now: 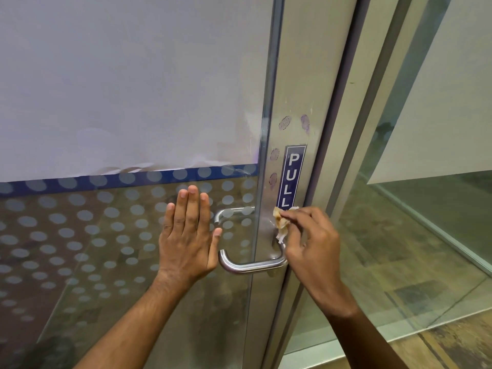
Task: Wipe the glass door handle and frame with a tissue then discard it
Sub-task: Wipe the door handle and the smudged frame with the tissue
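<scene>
A glass door with frosted dots fills the left of the view; its metal frame strip (290,107) runs down the middle. A curved steel handle (247,266) sticks out from the strip. My right hand (311,241) pinches a crumpled, stained tissue (282,222) and presses it on the strip just above the handle's upper mount, below a blue PULL sticker (291,177). My left hand (186,235) lies flat on the glass, fingers together and pointing up, just left of the handle. Purple fingerprint smudges (285,123) mark the strip above and beside the sticker.
A second handle (230,213) shows through the glass on the far side. To the right stand the fixed door jamb (356,155) and another glass panel (426,209), with patterned floor (452,347) visible at the lower right.
</scene>
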Demonstrator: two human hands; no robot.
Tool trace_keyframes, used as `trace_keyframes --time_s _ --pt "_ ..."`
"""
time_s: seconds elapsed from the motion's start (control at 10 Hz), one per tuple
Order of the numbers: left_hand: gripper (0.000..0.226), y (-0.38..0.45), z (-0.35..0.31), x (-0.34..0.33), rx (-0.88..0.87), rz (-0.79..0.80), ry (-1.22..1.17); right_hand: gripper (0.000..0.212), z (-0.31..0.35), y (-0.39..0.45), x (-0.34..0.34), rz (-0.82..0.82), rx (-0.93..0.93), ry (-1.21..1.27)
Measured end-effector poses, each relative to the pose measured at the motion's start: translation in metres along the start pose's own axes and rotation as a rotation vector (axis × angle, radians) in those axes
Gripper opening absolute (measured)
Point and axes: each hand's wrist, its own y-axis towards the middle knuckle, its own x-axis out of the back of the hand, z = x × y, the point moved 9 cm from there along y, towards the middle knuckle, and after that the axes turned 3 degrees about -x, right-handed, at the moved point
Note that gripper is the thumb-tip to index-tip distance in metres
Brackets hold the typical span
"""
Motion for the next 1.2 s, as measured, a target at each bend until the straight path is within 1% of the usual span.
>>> trace_keyframes --time_s 0.1,0.2,0.3,0.4,0.5,0.6,0.9,1.1,1.2 --pt "0.087 0.0 -0.001 0.001 -0.003 -0.002 0.002 0.019 0.003 0.003 0.009 -0.051 -0.02 -0.009" --pt "0.087 0.0 0.0 0.001 -0.005 -0.008 0.004 0.024 0.005 0.006 0.012 -0.052 -0.035 0.037" --pt "0.087 0.0 0.0 0.0 -0.007 -0.021 0.008 0.019 0.015 0.014 0.019 -0.067 -0.02 0.105" --pt "0.086 0.0 -0.001 0.001 -0.007 -0.031 0.015 0.02 0.027 0.027 0.025 -0.136 0.022 0.08" --pt "0.086 0.0 -0.001 0.001 -0.008 -0.036 0.024 0.03 0.037 0.034 0.025 -0.188 0.07 0.026" --pt "0.085 0.0 0.0 0.001 -0.008 -0.037 0.017 0.03 0.044 0.034 0.023 -0.233 0.131 0.001" --pt "0.085 -0.001 0.001 -0.003 0.0 -0.039 0.014 0.03 0.054 0.037 0.0 -0.256 0.277 -0.082" --pt "0.087 0.0 0.001 0.002 0.012 -0.03 -0.032 0.028 0.048 0.022 -0.011 -0.14 0.336 -0.148" --pt "0.088 0.0 -0.001 0.006 0.012 -0.02 -0.056 0.028 0.046 0.022 -0.007 -0.137 0.32 -0.101"
